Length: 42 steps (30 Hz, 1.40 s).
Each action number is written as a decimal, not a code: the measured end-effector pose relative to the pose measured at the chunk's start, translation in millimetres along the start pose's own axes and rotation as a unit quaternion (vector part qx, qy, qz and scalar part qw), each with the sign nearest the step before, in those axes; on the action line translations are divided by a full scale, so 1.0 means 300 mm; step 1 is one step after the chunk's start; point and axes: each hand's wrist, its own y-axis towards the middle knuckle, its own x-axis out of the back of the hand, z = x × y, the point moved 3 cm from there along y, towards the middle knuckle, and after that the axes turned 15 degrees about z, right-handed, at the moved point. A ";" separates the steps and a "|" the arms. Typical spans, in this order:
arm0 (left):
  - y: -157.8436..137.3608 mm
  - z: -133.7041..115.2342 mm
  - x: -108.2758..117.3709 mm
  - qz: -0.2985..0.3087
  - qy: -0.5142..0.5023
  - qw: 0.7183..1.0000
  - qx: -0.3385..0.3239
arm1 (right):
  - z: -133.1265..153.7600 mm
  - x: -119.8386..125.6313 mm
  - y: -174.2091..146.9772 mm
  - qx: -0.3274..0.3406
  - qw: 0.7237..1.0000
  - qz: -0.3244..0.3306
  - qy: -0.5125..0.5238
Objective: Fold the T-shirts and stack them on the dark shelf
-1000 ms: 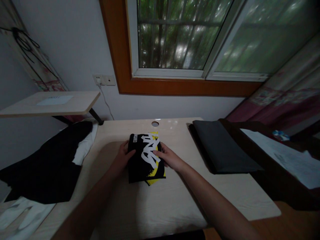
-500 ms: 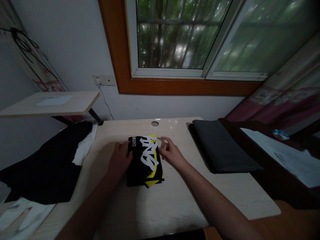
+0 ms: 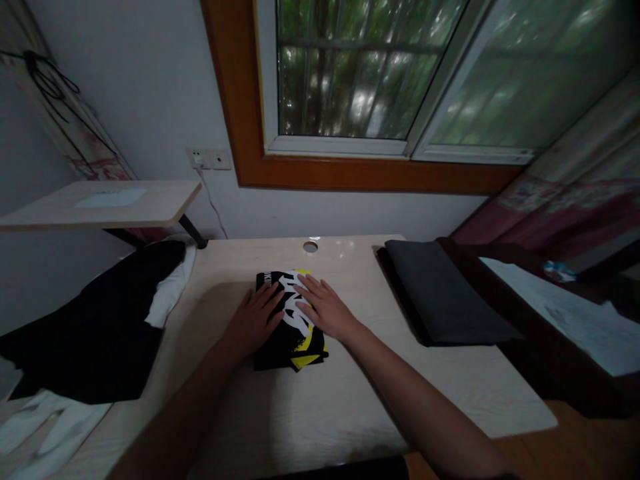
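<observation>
A folded black garment [image 3: 280, 350] with white lettering and yellow patches lies in a compact rectangle on the pale wooden desk [image 3: 360, 400]. My left hand [image 3: 256, 319] rests flat on its left half, fingers spread and pointing toward the window. On the upper right part lies my right hand [image 3: 325, 307], palm down with the fingers stretched out over the lettering. Both hands touch the cloth without gripping it. They cover part of the print.
Dark and white clothes [image 3: 100, 327] are heaped at the left, beneath a small raised shelf [image 3: 165, 210]. A flat dark grey folded item [image 3: 445, 293] lies at the right, with papers [image 3: 560, 307] beyond it. The desk has a round cable hole [image 3: 311, 247] near the wall.
Both hands have moved inward from the garment's side edges onto its top, and their fingers have flattened out. The folded garment stays in nearly the same place.
</observation>
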 end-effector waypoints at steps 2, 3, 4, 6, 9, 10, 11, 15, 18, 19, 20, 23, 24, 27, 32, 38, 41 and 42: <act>0.000 0.015 -0.003 0.010 0.001 1.000 0.029 | -0.032 0.004 0.005 -0.040 0.999 0.000 0.000; 0.001 0.024 -0.005 0.013 0.003 0.999 0.042 | -0.048 0.008 0.005 -0.057 0.998 -0.001 0.003; 0.003 0.033 -0.008 0.016 0.004 0.998 0.054 | -0.063 0.012 0.005 -0.072 0.997 -0.004 0.008; 0.006 0.053 -0.013 0.020 0.007 0.997 0.077 | -0.090 0.018 0.002 -0.093 0.995 -0.018 0.021; 0.009 0.082 -0.016 0.022 0.014 0.994 0.109 | -0.108 0.027 -0.007 -0.101 0.992 -0.058 0.052; 0.008 0.088 -0.015 0.021 0.016 0.993 0.117 | -0.106 0.031 -0.011 -0.094 0.991 -0.074 0.061; 0.007 0.092 -0.012 0.022 0.018 0.992 0.124 | -0.098 0.037 -0.016 -0.080 0.990 -0.090 0.068; 0.000 0.095 0.005 0.024 0.018 0.988 0.154 | -0.020 0.063 -0.036 0.028 0.991 -0.105 0.072; -0.006 0.097 0.017 0.023 0.018 0.985 0.170 | 0.049 0.061 -0.044 0.113 0.991 -0.039 0.057; -0.008 0.099 0.020 0.023 0.019 0.985 0.172 | 0.065 0.056 -0.046 0.133 0.990 -0.011 0.049; -0.010 0.102 0.022 0.023 0.020 0.984 0.175 | 0.075 0.049 -0.047 0.147 0.988 0.014 0.041; -0.013 0.116 0.023 0.022 0.025 0.983 0.182 | 0.076 0.032 -0.047 0.161 0.985 0.060 0.026; -0.013 0.121 0.021 0.021 0.026 0.982 0.184 | 0.069 0.028 -0.047 0.161 0.984 0.066 0.026; -0.013 0.139 0.014 0.013 0.024 0.981 0.193 | 0.047 0.023 -0.048 0.158 0.984 0.076 0.034; -0.011 0.159 0.001 0.010 0.018 0.978 0.206 | 0.021 0.031 -0.054 0.158 0.983 0.075 0.060; -0.015 0.161 0.005 0.000 0.010 0.981 0.193 | -0.021 0.047 -0.059 0.127 0.989 0.034 0.073; -0.018 0.159 0.009 0.000 0.007 0.982 0.190 | -0.048 0.048 -0.057 0.080 0.994 0.000 0.069; -0.019 0.159 0.010 0.000 0.006 0.982 0.189 | -0.057 0.047 -0.056 0.064 0.995 -0.012 0.069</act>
